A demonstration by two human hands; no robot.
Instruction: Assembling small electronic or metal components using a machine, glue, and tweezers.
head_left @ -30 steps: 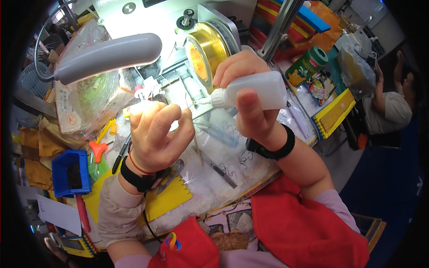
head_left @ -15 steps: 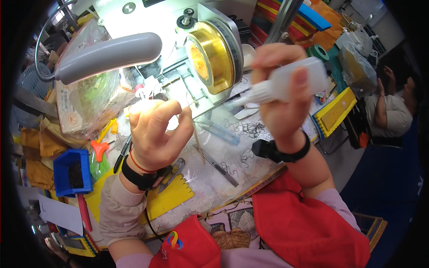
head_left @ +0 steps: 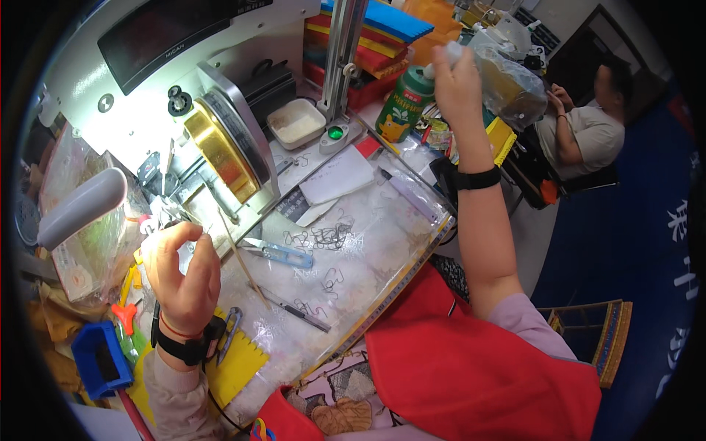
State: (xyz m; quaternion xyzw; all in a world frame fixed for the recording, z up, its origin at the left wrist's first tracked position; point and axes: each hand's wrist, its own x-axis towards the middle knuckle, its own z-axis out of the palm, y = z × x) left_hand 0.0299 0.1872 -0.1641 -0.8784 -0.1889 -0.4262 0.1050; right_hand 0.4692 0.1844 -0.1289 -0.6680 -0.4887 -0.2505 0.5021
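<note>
My left hand [head_left: 180,275] is raised at the front of a white machine [head_left: 140,81], its fingers curled into a pinch. Whatever lies between the fingertips is too small to make out. Close beyond it are a gold-coloured wheel [head_left: 213,151] and small metal parts under bright light. At the far right my right hand [head_left: 460,92] is closed around a white plastic squeeze bottle [head_left: 454,51], mostly hidden by the fingers. The bottle's nozzle is beside the top of a green canister [head_left: 406,106]; whether they touch, I cannot tell.
A grey lamp arm [head_left: 84,209] reaches in at left. On the table lie blue thread snips [head_left: 279,252], tweezers [head_left: 298,310], dark thread loops [head_left: 327,235] and white paper [head_left: 338,176]. A white dish [head_left: 296,123] stands behind. Another person [head_left: 585,132] sits at far right.
My right hand has carried the squeeze bottle away from the gold wheel, out to the right beside the green canister. My left hand keeps its pinch near the machine. The view has swung right.
</note>
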